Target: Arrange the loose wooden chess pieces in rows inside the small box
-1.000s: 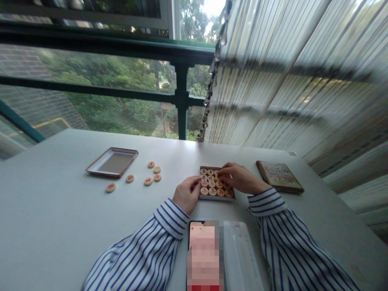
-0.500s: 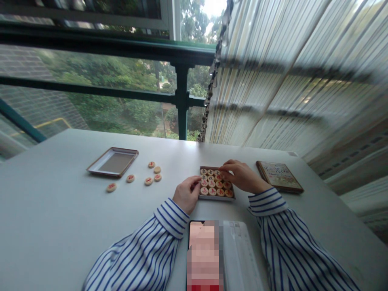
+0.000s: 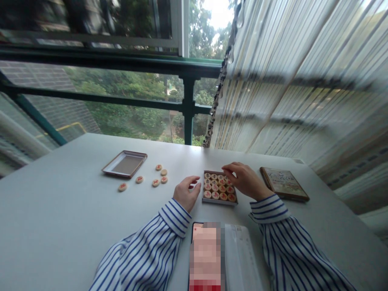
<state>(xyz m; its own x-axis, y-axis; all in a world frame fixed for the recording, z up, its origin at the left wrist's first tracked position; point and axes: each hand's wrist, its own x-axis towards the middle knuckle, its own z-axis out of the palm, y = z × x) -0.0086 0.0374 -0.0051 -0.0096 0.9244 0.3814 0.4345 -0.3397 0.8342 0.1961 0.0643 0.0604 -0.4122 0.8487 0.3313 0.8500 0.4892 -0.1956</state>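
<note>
An open box (image 3: 218, 201) stands in the middle of the table, with rows of round Chinese chess pieces (image 3: 215, 195) lying in it. The pieces carry black characters in the back rows and red ones in front. My left hand (image 3: 187, 194) is just left of the box, apart from it, thumb and fingers spread around nothing. Over the box's back right corner hovers my right hand (image 3: 247, 181), fingers stretched out and thumb lower; it hides some pieces there, and I see nothing held. Several loose pieces (image 3: 155, 183) lie farther left, one of them blank on top.
A shallow box lid (image 3: 127, 165) lies inside up at the back left. To the right is a flat box with a printed cover (image 3: 284, 182). A phone (image 3: 205, 250) and a white case (image 3: 242, 254) are near me. Window and string curtain stand behind.
My left hand has let go of the box's left side and its fingers have parted. My right hand has lifted slightly at the back right corner. The whole view has shifted a little.
</note>
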